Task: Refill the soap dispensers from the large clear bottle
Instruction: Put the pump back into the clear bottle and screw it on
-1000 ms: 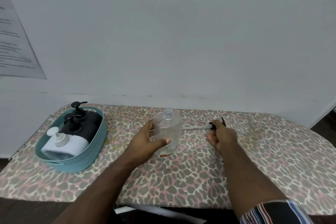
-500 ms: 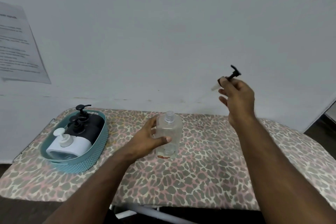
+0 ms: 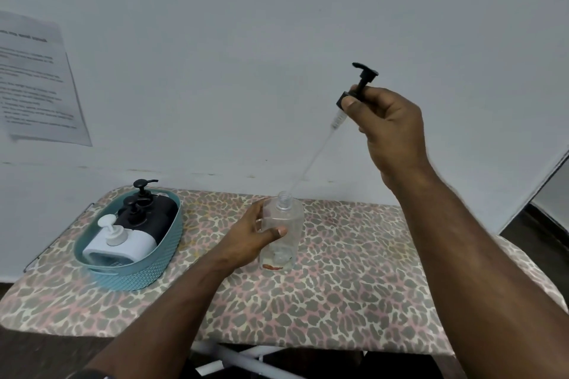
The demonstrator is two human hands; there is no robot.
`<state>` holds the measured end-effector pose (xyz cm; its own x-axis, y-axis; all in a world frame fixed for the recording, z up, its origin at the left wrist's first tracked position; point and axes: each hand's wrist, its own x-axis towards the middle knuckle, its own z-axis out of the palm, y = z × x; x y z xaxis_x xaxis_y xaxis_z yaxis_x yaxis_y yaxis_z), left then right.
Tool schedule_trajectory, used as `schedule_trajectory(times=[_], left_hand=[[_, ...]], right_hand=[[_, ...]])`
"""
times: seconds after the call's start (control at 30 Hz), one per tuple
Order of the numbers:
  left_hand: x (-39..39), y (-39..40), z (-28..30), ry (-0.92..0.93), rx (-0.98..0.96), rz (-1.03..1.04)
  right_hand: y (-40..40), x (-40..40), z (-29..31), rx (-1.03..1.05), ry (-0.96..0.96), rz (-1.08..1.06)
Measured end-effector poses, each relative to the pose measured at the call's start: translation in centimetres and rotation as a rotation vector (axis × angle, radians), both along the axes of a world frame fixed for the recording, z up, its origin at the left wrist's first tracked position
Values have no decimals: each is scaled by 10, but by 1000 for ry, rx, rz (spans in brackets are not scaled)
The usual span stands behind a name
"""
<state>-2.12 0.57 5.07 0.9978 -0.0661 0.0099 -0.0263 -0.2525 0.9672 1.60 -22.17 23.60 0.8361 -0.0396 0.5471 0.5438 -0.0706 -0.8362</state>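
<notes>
A large clear bottle [image 3: 288, 232] stands upright and uncapped in the middle of the leopard-print board [image 3: 338, 301]. My left hand [image 3: 251, 237] grips its left side, thumb across the front. My right hand [image 3: 389, 129] is raised above and to the right, pinching a black pump head [image 3: 358, 83]. The pump's long clear tube [image 3: 314, 157] slants down, and its tip is at the bottle's open neck. A teal basket [image 3: 144, 271] at the left holds a white dispenser [image 3: 123, 240] and two black dispensers [image 3: 147, 209].
A printed paper sheet [image 3: 37, 83] hangs on the white wall at the left. The board's white metal legs [image 3: 234, 357] show below its front edge. A dark floor and a doorway edge lie at the far right.
My right hand lifted the black pump from the board to high above the bottle, then swung its tube down to the bottle's neck. My left hand kept hold of the bottle.
</notes>
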Motion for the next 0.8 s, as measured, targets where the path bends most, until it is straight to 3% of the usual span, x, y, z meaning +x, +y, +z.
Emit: schedule_trajectory(times=[0.2, 0.4, 0.8], left_hand=[[-1, -1, 0, 0, 5, -2], [0, 0, 0, 0, 25, 0], [1, 1, -2, 9, 39, 5]], right_hand=[[12, 2, -11, -137, -4, 24], [12, 9, -3, -24, -23, 35], [19, 19, 0, -104, -52, 5]])
